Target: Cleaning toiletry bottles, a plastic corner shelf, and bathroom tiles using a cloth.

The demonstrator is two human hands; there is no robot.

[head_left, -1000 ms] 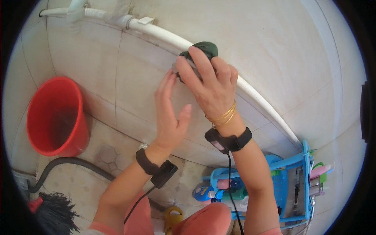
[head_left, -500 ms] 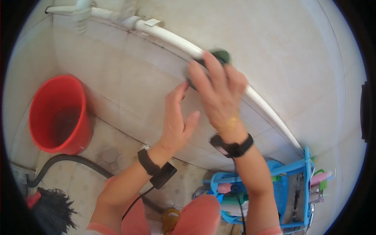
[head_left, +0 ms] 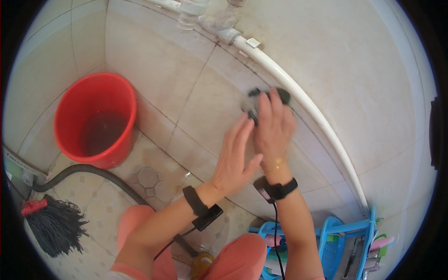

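Note:
Against the wall tiles (head_left: 186, 98), just below a white pipe (head_left: 303, 95), my right hand (head_left: 274, 135) presses a dark green scouring pad (head_left: 283, 95). Dark edges of the pad and a pale greyish patch show left of the fingers; the rest lies hidden under the hand. Close by on the left is my left hand (head_left: 233, 161), fingers stretched out and thumb apart. Its fingertips reach the pad's lower left edge; whether they touch it, I cannot tell. Each wrist wears a black strap with a small cabled device.
A red bucket (head_left: 63, 123) with murky water stands in the left corner. Beside it run a grey hose (head_left: 105, 173) and a dark mop head (head_left: 53, 224). A blue plastic rack (head_left: 332, 249) of bottles stands at lower right. Pipe joints (head_left: 228, 35) stick out above.
My right hand and the pad have moved off the pipe, down onto the tile below it. The left hand has followed alongside. The view has shifted, bringing more of the mop into sight.

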